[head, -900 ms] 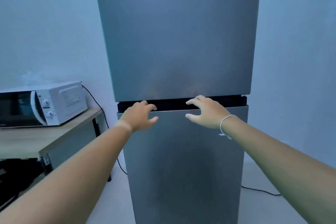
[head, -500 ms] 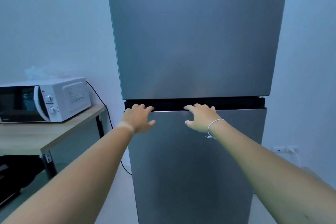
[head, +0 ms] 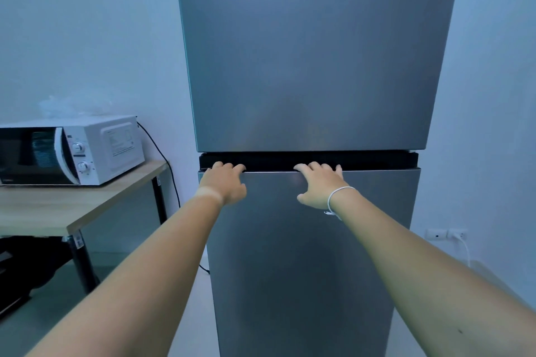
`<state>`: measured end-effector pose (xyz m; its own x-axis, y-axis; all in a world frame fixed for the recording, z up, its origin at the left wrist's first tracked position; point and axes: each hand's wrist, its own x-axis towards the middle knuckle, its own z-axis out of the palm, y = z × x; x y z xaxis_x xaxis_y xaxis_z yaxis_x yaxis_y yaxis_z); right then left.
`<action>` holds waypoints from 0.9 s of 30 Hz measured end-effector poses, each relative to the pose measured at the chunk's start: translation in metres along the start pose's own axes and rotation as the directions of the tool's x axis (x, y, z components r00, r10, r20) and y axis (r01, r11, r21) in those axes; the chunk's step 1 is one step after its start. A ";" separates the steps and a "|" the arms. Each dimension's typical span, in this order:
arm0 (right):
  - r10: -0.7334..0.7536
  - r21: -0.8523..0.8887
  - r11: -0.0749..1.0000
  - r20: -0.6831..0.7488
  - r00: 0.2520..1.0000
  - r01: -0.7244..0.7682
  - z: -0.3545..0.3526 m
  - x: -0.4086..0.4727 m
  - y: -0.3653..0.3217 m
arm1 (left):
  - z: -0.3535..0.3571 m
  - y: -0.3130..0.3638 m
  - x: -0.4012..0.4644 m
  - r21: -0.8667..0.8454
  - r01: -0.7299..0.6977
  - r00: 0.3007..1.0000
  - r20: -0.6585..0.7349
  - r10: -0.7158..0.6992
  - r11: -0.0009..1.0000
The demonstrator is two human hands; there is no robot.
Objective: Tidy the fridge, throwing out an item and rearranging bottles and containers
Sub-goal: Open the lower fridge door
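Note:
A tall grey two-door fridge (head: 313,52) stands right in front of me with both doors closed, so its contents are hidden. My left hand (head: 224,184) rests on the top edge of the lower door (head: 304,264), its fingertips hooked into the dark gap (head: 377,161) between the doors. My right hand (head: 320,185), with a white string on its wrist, grips the same edge a little further right, fingers curled into the gap.
A white microwave (head: 72,151) sits on a wooden table (head: 58,209) left of the fridge, with a black cable (head: 162,159) running down behind it. A wall socket (head: 445,233) with a white plug is at the lower right. Dark objects lie under the table.
Both hands moved forward from just in front of the lower door onto its top edge, with the fingers now in the gap. My view moved closer and shifted left.

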<state>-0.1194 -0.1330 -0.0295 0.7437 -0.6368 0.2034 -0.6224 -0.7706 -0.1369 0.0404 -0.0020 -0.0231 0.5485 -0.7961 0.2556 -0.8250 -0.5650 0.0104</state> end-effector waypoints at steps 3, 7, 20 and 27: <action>0.002 0.000 1.000 -0.018 1.000 -0.002 0.000 -0.009 0.001 | -0.004 0.000 -0.014 0.011 -0.035 0.999 -0.038 0.036 0.999; -0.006 0.027 1.000 -0.020 1.000 0.007 -0.007 -0.038 0.005 | -0.014 0.003 -0.056 0.086 -0.102 0.991 -0.081 0.109 0.991; 0.121 0.351 0.931 -0.045 0.992 -0.098 -0.024 -0.177 0.020 | -0.069 0.073 -0.184 0.349 -0.531 0.776 -0.166 0.609 0.772; 0.210 0.483 0.863 -0.077 0.975 -0.148 -0.022 -0.262 0.042 | -0.095 0.137 -0.244 0.007 -0.699 0.697 -0.219 0.683 0.715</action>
<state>-0.3460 0.0022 -0.0672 0.5751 -0.7809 0.2441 -0.5298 -0.5828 -0.6162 -0.2197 0.1351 0.0075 -0.2109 -0.8931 0.3974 -0.9725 0.1506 -0.1776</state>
